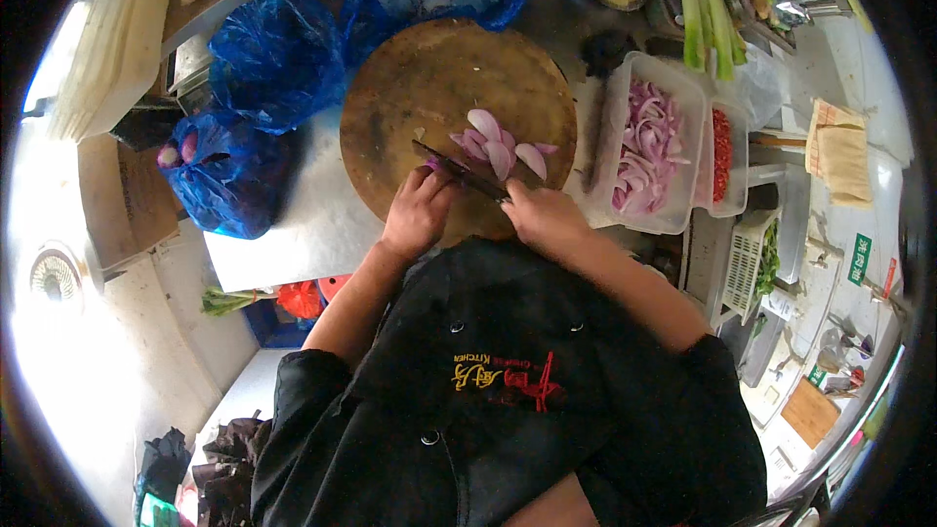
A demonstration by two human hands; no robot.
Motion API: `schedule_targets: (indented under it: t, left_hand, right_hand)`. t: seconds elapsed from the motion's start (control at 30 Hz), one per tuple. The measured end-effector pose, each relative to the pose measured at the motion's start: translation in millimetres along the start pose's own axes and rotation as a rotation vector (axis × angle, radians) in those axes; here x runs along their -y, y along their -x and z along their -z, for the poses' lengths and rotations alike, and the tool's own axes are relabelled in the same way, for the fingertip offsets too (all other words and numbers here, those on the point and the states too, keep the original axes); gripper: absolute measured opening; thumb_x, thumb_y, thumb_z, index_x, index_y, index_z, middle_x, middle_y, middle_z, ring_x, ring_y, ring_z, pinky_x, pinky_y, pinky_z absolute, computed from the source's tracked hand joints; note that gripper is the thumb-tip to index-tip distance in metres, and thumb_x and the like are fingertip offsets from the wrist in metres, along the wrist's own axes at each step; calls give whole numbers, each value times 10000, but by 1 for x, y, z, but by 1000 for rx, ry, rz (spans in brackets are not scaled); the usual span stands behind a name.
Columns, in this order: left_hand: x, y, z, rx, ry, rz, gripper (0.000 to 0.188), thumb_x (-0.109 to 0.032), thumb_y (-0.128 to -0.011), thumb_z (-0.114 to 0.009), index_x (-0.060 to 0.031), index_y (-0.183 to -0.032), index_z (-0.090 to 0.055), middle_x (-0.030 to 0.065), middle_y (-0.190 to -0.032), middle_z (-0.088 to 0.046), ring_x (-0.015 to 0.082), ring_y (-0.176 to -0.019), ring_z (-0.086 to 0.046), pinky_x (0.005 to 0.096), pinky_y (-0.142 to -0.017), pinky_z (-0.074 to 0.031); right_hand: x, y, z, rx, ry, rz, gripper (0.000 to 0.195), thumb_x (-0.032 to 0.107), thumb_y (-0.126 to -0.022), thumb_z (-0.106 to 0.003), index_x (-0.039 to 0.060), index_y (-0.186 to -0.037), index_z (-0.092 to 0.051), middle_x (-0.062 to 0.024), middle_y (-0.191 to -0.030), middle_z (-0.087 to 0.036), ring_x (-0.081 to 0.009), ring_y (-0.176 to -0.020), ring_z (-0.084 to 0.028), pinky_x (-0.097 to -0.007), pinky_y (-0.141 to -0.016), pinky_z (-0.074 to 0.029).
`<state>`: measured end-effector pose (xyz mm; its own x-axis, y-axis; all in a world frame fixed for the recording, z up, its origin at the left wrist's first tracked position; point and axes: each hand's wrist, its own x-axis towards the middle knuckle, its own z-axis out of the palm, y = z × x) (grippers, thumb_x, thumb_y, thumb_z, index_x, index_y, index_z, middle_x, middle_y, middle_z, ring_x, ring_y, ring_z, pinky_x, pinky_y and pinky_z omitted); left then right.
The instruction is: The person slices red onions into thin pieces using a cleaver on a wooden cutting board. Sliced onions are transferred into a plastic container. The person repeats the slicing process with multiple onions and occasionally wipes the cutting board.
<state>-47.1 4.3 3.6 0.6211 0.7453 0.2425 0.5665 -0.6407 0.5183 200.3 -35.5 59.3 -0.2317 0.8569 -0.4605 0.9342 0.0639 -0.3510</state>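
My right hand (pixel 542 212) grips a kitchen knife (pixel 472 177), its dark blade slanting up and left across the near part of a round wooden chopping block (pixel 395 102). At the blade's left side, my left hand (pixel 424 208) presses its bent fingertips on a piece of red onion (pixel 432 162). The fingers and blade hide most of that piece. Just beyond the knife lie several cut red onion petals (pixel 489 137) in a loose heap. To the right, a clear plastic container (pixel 695 161) holds sliced red onion (pixel 648 154).
A second container with chopped red pepper (pixel 721 154) stands farther right. Blue plastic bags (pixel 278 58) sit left of and behind the block; one near bag (pixel 227 183) has whole red onions (pixel 170 156) at its mouth. Green stalks (pixel 703 7) lie at the back right.
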Motion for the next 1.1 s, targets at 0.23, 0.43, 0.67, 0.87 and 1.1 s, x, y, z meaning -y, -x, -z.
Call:
schedule_targets:
  t: [0.23,0.43,0.67,0.87,1.1]
  left_hand:
    - [6,9,-6,-56,-32,-9,376,-36,-783,-636,-96,-1146,-714,90,-1189,-646,332,-1105,-597,411,-959,-534]
    - [-3,12,-2,-80,14,7,421,-35,-789,-632,-99,-1201,-689,94,-1239,-634,336,-1158,-582,416,-984,-531]
    - [5,4,-11,-50,-51,-3,427,-52,-796,-635,-110,-1216,-687,102,-1239,-633,343,-1156,-581,415,-991,-528]
    - [13,4,-17,19,-76,-13,435,-59,-801,-632,-131,-1224,-703,88,-1209,-651,335,-1094,-596,407,-954,-538]
    - [13,8,-18,-57,-50,-12,423,-57,-799,-645,-155,-1200,-737,67,-1190,-660,330,-1090,-610,408,-909,-564]
  right_hand:
    - [11,9,49,-24,-80,29,321,339,-1008,-607,42,-1121,-562,-244,-789,-693,-462,-765,-691,-573,-664,-536]
    - [-7,-5,-15,-107,-110,44,368,354,-1000,-617,27,-1165,-576,-259,-784,-692,-478,-767,-684,-586,-674,-526]
    - [-18,-2,20,-80,-61,-69,348,362,-1027,-574,41,-1157,-599,-235,-843,-722,-452,-799,-710,-584,-704,-550]
    - [-8,7,11,-127,-43,34,292,317,-1021,-591,39,-1107,-573,-231,-754,-682,-463,-729,-674,-580,-640,-512]
    - [3,10,32,-73,-86,22,276,318,-1020,-592,50,-1081,-564,-227,-753,-684,-457,-730,-680,-584,-638,-512]
